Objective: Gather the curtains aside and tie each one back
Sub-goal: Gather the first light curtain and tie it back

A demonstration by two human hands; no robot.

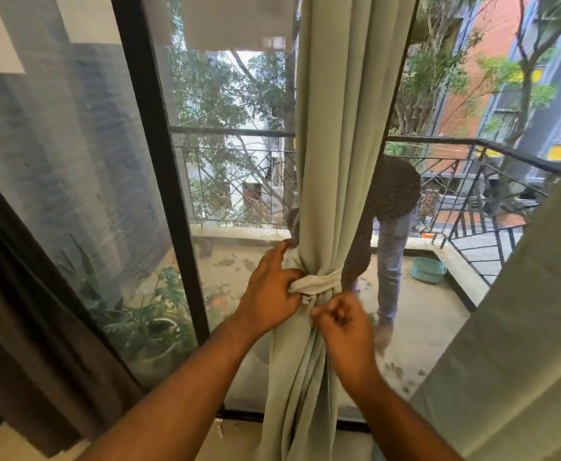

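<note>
Centre curtain (335,161), pale sage-green, hangs in front of the mesh-screened glass door (225,194) and is already bunched into a narrow column, cinched at hand height by a tie-back band (322,282) of paler, off-white cloth wrapped once around it. The left hand (269,287) grips the band's left end and knot against the bunch, index finger extended up along the folds. The right hand (342,319) has its fingers curled in a pinch on the short tail below the knot (307,299); this area is motion-blurred, so the exact hold is unclear. Judgement: knot being tightened or finished. Risks: the tail looks short, so a firm tug could pull it out through the knot and drop the band; if the left hand lets go before the knot bites, the smooth, heavy drape may spread and slide the band downward; an off-axis pull could swing the bunch against the screen. Fabric reads as matte, soft, medium-weight weave, falling in deep rounded vertical pleats above the tie and flaring looser below. Band is flatter, creased, slightly coarser. A second green curtain (521,311) at the right edge hangs loose, with no tie visible on it. Dark grey-brown drape (23,327) at left, also loose.
</note>
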